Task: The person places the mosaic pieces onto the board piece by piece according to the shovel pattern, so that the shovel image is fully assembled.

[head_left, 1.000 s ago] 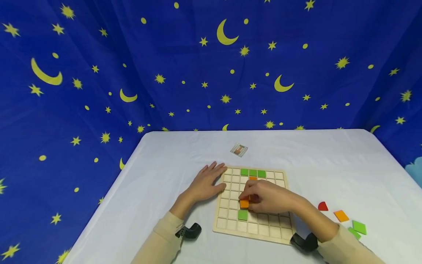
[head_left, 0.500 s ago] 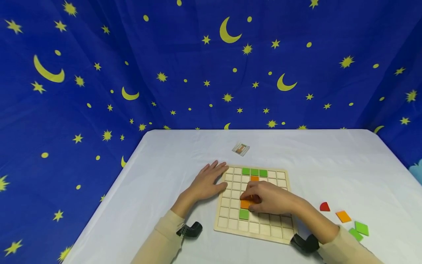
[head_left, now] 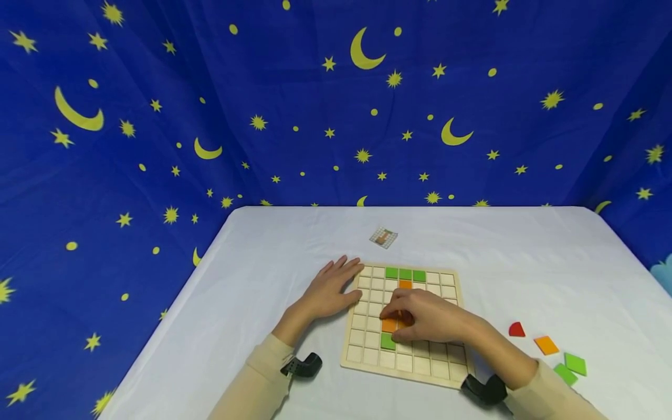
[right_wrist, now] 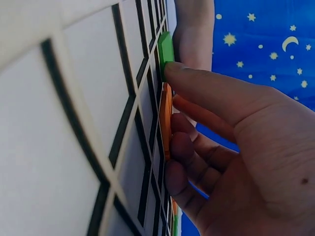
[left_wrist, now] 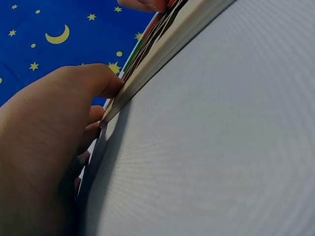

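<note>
And there's the shift: the right hand (head_left: 431, 315), centre-bottom of the frame, has slid its thumb slightly down and left, onto the lower green tile (head_left: 388, 342). Thumb and fingertips stand apart around the lower orange tile (head_left: 389, 326); whether they pinch it, I can't tell. That tile lies flat in its cell, so this looks like settling it, with placing nearly done. The left hand (head_left: 326, 294) hasn't budged, fingers spread at the left edge of the grid board (head_left: 386, 360).

Board check: three green tiles (head_left: 405, 273) fill cells along the top row, an upper orange tile (head_left: 405, 284) sits below their middle one, and the right hand covers other cells. Out at lower right, a red piece (head_left: 517, 330), a loose orange tile (head_left: 546, 345) and two loose green tiles (head_left: 575, 363) lie off the board.
</note>
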`<state>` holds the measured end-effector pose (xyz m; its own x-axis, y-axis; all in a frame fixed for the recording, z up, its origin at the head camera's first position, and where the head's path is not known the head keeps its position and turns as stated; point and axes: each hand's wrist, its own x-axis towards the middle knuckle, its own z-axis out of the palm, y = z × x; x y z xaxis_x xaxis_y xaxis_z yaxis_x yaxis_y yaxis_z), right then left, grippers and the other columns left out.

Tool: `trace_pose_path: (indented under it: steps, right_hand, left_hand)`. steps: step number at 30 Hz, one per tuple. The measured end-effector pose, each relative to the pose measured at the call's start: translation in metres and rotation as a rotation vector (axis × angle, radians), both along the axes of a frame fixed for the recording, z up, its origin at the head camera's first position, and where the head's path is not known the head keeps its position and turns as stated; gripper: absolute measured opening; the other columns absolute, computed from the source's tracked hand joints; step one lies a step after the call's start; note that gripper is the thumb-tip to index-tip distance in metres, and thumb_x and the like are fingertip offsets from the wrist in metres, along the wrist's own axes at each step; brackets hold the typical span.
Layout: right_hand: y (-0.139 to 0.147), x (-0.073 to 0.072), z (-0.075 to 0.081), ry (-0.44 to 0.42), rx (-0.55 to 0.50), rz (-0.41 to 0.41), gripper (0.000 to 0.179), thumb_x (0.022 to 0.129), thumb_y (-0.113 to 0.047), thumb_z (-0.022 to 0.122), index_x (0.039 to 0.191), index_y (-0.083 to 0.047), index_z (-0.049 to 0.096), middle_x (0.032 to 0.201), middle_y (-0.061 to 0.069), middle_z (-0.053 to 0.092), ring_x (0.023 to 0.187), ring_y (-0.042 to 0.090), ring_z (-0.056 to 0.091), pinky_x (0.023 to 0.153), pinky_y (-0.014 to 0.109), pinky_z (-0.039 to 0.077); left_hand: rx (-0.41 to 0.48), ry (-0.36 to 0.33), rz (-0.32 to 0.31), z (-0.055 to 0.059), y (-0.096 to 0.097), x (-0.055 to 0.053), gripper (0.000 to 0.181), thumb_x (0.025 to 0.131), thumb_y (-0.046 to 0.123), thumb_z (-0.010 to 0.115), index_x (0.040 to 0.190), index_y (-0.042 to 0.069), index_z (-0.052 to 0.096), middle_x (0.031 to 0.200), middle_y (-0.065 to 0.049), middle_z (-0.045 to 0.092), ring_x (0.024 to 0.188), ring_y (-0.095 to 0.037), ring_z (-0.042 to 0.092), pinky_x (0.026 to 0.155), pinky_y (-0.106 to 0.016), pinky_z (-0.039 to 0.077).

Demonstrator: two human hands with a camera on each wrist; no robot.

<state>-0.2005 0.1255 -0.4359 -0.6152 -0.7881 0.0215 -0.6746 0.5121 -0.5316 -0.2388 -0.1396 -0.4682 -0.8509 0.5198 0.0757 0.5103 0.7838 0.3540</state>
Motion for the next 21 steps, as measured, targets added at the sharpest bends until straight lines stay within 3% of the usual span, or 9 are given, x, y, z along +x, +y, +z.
trace_pose_path:
  steps: [21]
  right_hand:
    - [-0.002, 0.0025, -0.0021, 0.008, 0.0, -0.025, 0.031, 0.082, -0.04, 0.075, 0.11, -0.028, 0.071, 0.097, -0.017, 0.056, 0.079, 0.007, 0.051, 0.069, 0.025, 0.045]
  left_hand:
    - [-0.013, 0.005, 0.014, -0.0012, 0.0004, -0.0003, 0.064, 0.094, 0.048, 0.048, 0.151, 0.022, 0.034, 0.155, 0.006, 0.028, 0.144, -0.018, 0.014, 0.116, -0.036, 0.008]
